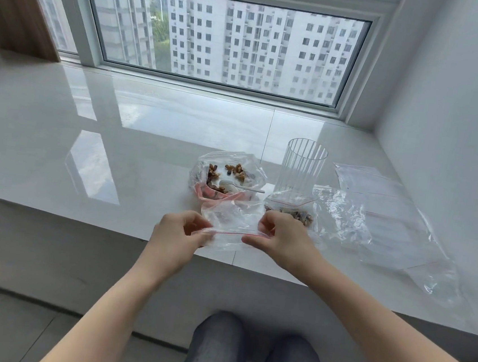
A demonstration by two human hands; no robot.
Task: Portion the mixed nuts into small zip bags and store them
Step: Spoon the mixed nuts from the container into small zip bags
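Note:
A small clear zip bag (232,218) with a red zip line is stretched between my hands above the sill's front edge. My left hand (177,235) pinches its left end at the zip. My right hand (280,238) pinches the right end. Behind it lies a large clear bag of mixed nuts (226,176) with a white spoon (241,186) inside. To the right sits another small zip bag holding nuts (295,210).
A ribbed clear glass (302,167) stands upright behind the filled bag. Several empty plastic bags (381,222) lie spread to the right, near the white wall. The glossy white window sill (89,135) stretches left toward a wooden shelf (14,9). My knees (254,356) are below.

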